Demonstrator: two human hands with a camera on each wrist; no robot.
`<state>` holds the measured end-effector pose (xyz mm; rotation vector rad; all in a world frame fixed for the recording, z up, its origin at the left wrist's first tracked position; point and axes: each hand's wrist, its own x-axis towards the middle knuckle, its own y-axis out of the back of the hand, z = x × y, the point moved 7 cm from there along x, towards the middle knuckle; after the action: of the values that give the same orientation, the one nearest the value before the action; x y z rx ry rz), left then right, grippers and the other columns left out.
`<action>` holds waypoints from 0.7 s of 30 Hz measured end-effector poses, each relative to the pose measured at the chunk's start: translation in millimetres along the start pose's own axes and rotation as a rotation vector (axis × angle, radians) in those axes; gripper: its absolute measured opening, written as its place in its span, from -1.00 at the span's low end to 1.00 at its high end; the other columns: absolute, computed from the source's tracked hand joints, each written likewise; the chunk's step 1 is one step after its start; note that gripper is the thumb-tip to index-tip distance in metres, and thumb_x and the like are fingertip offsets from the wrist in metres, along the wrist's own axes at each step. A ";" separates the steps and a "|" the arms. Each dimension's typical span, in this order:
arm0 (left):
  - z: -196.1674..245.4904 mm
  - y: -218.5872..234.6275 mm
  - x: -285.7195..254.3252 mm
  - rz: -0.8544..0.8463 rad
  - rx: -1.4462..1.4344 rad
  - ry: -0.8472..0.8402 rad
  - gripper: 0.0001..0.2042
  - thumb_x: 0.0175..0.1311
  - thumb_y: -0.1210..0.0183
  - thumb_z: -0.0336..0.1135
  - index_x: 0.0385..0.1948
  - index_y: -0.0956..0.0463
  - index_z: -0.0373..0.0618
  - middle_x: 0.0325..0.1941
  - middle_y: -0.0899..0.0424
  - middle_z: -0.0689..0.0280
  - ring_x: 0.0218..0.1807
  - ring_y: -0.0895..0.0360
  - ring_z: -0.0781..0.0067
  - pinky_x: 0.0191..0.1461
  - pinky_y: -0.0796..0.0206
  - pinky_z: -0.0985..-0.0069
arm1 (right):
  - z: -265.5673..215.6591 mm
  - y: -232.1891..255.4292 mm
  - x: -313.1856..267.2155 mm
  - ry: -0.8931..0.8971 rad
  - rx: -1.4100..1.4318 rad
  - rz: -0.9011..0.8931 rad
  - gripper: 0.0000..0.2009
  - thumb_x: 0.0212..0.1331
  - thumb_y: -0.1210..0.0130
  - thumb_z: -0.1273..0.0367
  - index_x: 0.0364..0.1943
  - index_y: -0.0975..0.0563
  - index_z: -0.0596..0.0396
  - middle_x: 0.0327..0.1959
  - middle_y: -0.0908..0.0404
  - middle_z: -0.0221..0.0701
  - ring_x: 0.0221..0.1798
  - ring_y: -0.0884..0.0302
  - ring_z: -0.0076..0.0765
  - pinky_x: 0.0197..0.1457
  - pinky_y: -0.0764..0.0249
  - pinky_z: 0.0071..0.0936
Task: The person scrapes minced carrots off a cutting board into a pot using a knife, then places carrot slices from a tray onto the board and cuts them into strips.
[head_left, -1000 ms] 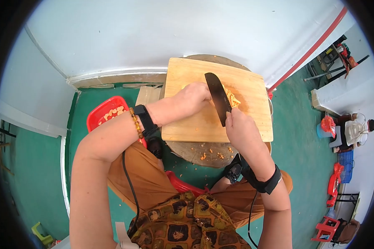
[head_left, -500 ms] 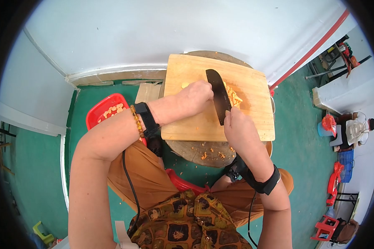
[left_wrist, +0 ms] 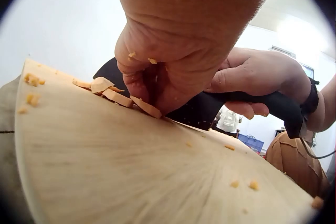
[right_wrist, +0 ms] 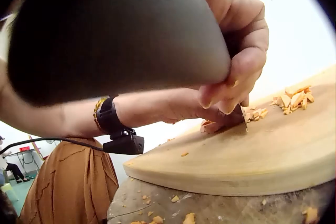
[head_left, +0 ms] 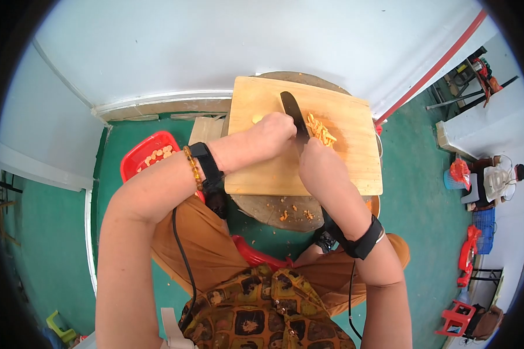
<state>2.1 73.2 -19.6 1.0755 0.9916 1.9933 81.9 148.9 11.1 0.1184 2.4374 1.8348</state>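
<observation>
My right hand (head_left: 323, 168) grips the black handle (left_wrist: 273, 106) of a broad, dark-bladed kitchen knife (head_left: 293, 109). Its edge is down at the wooden cutting board (head_left: 256, 183), right beside my left hand (head_left: 273, 134). With fingers curled down, the left hand holds orange vegetable slices (left_wrist: 118, 98) against the board; the fingertips are close to the blade. Right of the knife lies a small heap of cut orange strips (head_left: 320, 129). One pale round slice (head_left: 257, 118) shows behind the left hand.
The board rests on a round wooden block (head_left: 268, 215) strewn with orange crumbs. To the left, a red basin (head_left: 137, 160) on the green floor contains orange slices. A white wall (head_left: 215, 46) rises close behind the board.
My right hand and the knife have moved left and slightly away from my body, and the blade shows narrower. More of the strip heap is visible. The left hand stays nearly in place.
</observation>
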 end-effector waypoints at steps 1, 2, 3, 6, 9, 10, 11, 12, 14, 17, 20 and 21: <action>-3.2 -0.2 -0.6 0.003 -0.033 0.018 -0.93 -0.13 -0.19 -0.49 -0.55 -0.61 -0.19 -0.44 -0.58 0.09 -0.32 -0.54 0.02 -0.25 -0.42 0.26 | 0.2 0.7 2.3 -0.027 -0.007 -0.019 -0.80 0.24 0.13 0.39 -0.38 -0.43 0.27 -0.48 -0.56 0.11 -0.35 -0.58 0.19 -0.28 -0.48 0.00; -3.2 0.5 -0.7 0.006 -0.070 0.035 -0.92 -0.12 -0.20 -0.48 -0.54 -0.61 -0.19 -0.43 -0.59 0.09 -0.32 -0.55 0.02 -0.24 -0.42 0.27 | 1.7 2.3 3.2 -0.057 -0.016 -0.040 -0.82 0.23 0.13 0.40 -0.35 -0.44 0.27 -0.45 -0.58 0.10 -0.31 -0.59 0.17 -0.25 -0.50 -0.03; -3.4 0.3 -0.2 0.011 -0.111 0.053 -0.91 -0.12 -0.20 -0.48 -0.53 -0.62 -0.19 -0.42 -0.59 0.09 -0.31 -0.55 0.03 -0.24 -0.43 0.28 | 5.1 3.7 3.0 -0.088 -0.029 -0.063 -0.83 0.21 0.13 0.41 -0.32 -0.45 0.26 -0.41 -0.59 0.09 -0.27 -0.61 0.15 -0.21 -0.52 -0.07; -9.4 6.6 -2.4 0.023 -0.121 0.169 -0.89 -0.11 -0.22 -0.47 -0.48 -0.62 -0.18 -0.40 -0.61 0.10 -0.30 -0.56 0.05 -0.21 -0.43 0.30 | 25.3 12.6 -2.8 -0.168 0.157 -0.060 -0.79 0.26 0.13 0.37 -0.33 -0.44 0.28 -0.48 -0.58 0.10 -0.33 -0.59 0.20 -0.25 -0.51 -0.01; -15.2 29.8 -2.6 0.124 -0.158 0.144 -0.84 -0.13 -0.26 -0.43 -0.44 -0.62 -0.19 -0.40 -0.62 0.12 -0.30 -0.56 0.09 -0.20 -0.43 0.31 | 24.8 21.2 -17.4 -0.141 0.159 -0.006 -0.75 0.29 0.13 0.32 -0.35 -0.43 0.28 -0.55 -0.55 0.11 -0.41 -0.55 0.25 -0.28 -0.48 0.04; -19.9 31.6 -3.1 0.059 -0.139 0.182 -0.82 -0.14 -0.28 -0.41 -0.43 -0.62 -0.20 -0.39 -0.62 0.12 -0.30 -0.57 0.10 -0.20 -0.43 0.31 | 20.1 21.6 -22.3 -0.099 0.140 0.009 -0.75 0.29 0.13 0.32 -0.36 -0.43 0.28 -0.57 -0.54 0.10 -0.43 -0.55 0.26 -0.29 -0.48 0.05; -23.4 36.1 -4.5 -0.007 -0.118 0.221 -0.81 -0.15 -0.30 -0.40 -0.43 -0.62 -0.21 -0.39 -0.62 0.12 -0.29 -0.57 0.11 -0.20 -0.43 0.32 | 12.8 20.5 -26.8 -0.057 0.123 0.025 -0.75 0.29 0.12 0.31 -0.37 -0.43 0.27 -0.58 -0.54 0.10 -0.44 -0.54 0.27 -0.30 -0.47 0.06; -25.6 38.6 -5.7 -0.072 -0.096 0.261 -0.79 -0.16 -0.31 -0.39 -0.43 -0.62 -0.22 -0.38 -0.63 0.12 -0.29 -0.57 0.13 -0.20 -0.43 0.33 | 7.2 19.8 -29.8 -0.013 0.105 0.040 -0.75 0.29 0.12 0.31 -0.38 -0.43 0.26 -0.60 -0.53 0.09 -0.46 -0.54 0.27 -0.30 -0.47 0.07; -25.8 40.9 -8.4 -0.147 -0.119 0.300 -0.77 -0.19 -0.34 -0.37 -0.42 -0.62 -0.23 -0.38 -0.63 0.12 -0.28 -0.58 0.13 -0.19 -0.43 0.34 | 6.4 13.5 -32.5 -0.016 0.085 -0.003 -0.75 0.29 0.12 0.30 -0.39 -0.43 0.24 -0.59 -0.53 0.09 -0.46 -0.53 0.28 -0.30 -0.46 0.07; -29.2 33.8 -13.8 -0.194 -0.121 0.312 -0.74 -0.20 -0.34 -0.36 -0.40 -0.63 -0.22 -0.40 -0.65 0.11 -0.29 -0.59 0.13 -0.20 -0.44 0.34 | 16.2 9.5 -29.0 -0.035 0.039 0.006 -0.75 0.28 0.11 0.30 -0.39 -0.43 0.23 -0.59 -0.53 0.09 -0.45 -0.53 0.28 -0.31 -0.46 0.07; -27.6 29.9 -13.9 -0.226 -0.088 0.246 -0.77 -0.20 -0.34 -0.34 -0.44 -0.63 -0.20 -0.43 -0.65 0.12 -0.31 -0.60 0.13 -0.22 -0.44 0.34 | 30.4 12.6 -25.2 -0.114 0.086 0.003 -0.76 0.28 0.10 0.30 -0.39 -0.43 0.22 -0.58 -0.53 0.09 -0.43 -0.54 0.28 -0.31 -0.45 0.07; -25.0 30.0 -12.3 -0.242 -0.072 0.214 -0.78 -0.20 -0.35 -0.34 -0.45 -0.63 -0.19 -0.44 -0.65 0.13 -0.32 -0.60 0.13 -0.23 -0.44 0.33 | 34.1 12.9 -24.7 -0.151 0.120 -0.005 -0.76 0.28 0.10 0.31 -0.39 -0.43 0.22 -0.57 -0.53 0.09 -0.42 -0.53 0.28 -0.30 -0.45 0.08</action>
<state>-20.0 40.6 -8.3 0.6786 1.0946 1.9544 110.5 182.2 14.7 0.2486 2.4385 1.6137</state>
